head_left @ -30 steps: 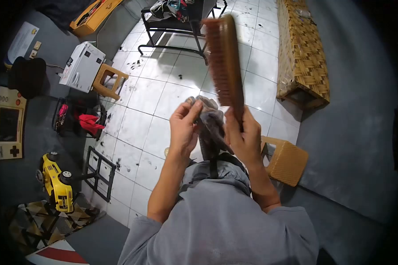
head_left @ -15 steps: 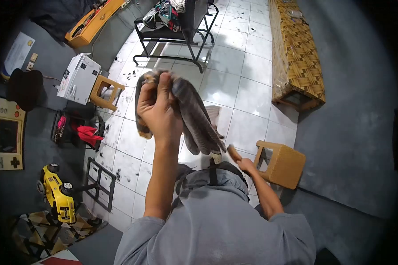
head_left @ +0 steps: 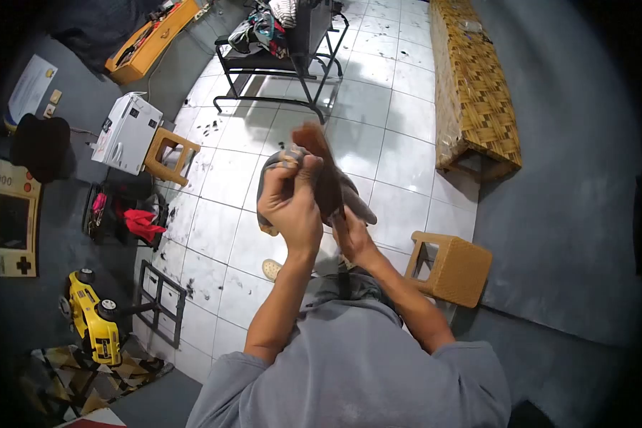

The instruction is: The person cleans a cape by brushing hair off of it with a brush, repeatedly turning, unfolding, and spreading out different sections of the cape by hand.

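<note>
My left hand point(head_left: 292, 210) is closed on the top of a dark grey, soft-looking item point(head_left: 358, 202) with tan and orange patches; its kind is unclear. The item hangs in front of my torso, above the floor. My right hand point(head_left: 353, 239) is closed round the lower end of a brown, flat, long tool point(head_left: 321, 167), blurred by motion. The tool slants upward just right of my left hand and crosses in front of the grey item, hiding part of it. Whether the two touch, I cannot tell.
A tan woven-pattern stool point(head_left: 453, 269) stands to my right, near a long woven-pattern bench point(head_left: 478, 93). Ahead is a black metal-framed chair point(head_left: 267, 64) with cloths on it. A white box-like appliance point(head_left: 128, 132) and a yellow toy car point(head_left: 93, 317) are left. Dark bits dot the tiled floor point(head_left: 221, 192).
My right hand has swung up and inward with the brown tool, from low at my right side to the grey item. My left hand has moved right and slightly down, still holding it.
</note>
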The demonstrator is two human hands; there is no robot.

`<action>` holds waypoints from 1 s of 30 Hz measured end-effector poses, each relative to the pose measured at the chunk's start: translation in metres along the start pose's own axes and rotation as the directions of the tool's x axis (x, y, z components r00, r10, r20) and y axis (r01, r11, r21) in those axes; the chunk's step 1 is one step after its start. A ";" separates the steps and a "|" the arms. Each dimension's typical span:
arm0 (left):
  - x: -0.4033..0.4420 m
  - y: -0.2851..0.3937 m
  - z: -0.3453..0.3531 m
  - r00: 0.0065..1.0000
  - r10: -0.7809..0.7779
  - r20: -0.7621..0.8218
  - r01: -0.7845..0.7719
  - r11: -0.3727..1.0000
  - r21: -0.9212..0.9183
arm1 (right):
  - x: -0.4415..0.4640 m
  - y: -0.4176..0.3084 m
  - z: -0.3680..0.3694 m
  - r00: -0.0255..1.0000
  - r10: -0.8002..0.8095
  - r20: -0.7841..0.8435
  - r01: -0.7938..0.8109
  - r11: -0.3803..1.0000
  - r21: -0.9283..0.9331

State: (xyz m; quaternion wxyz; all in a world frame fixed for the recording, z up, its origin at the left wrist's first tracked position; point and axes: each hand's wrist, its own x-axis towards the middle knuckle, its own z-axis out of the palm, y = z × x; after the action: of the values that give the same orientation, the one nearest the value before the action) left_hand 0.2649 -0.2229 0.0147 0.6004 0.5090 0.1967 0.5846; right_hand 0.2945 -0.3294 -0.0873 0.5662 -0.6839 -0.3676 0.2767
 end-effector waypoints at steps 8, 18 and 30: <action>0.032 0.020 -0.031 0.991 -0.054 -0.123 0.051 0.998 -0.027 | -0.123 0.260 -0.061 0.533 0.841 -0.091 -0.641 0.331 -0.692; 0.013 0.011 -0.026 0.745 -0.649 0.152 0.665 0.705 -0.247 | -0.023 -0.029 -0.055 0.974 0.213 -0.074 -0.134 0.809 0.573; 0.037 0.063 -0.032 0.907 -0.366 0.208 0.415 0.860 -0.296 | -0.113 0.255 -0.033 0.796 0.578 0.178 -0.195 0.524 -0.829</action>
State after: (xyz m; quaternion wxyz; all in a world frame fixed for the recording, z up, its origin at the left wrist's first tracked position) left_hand 0.2155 -0.1905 0.0682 0.7964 0.3904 0.1502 0.4369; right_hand 0.3039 -0.4633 -0.3338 0.0383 -0.8438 -0.3990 0.3568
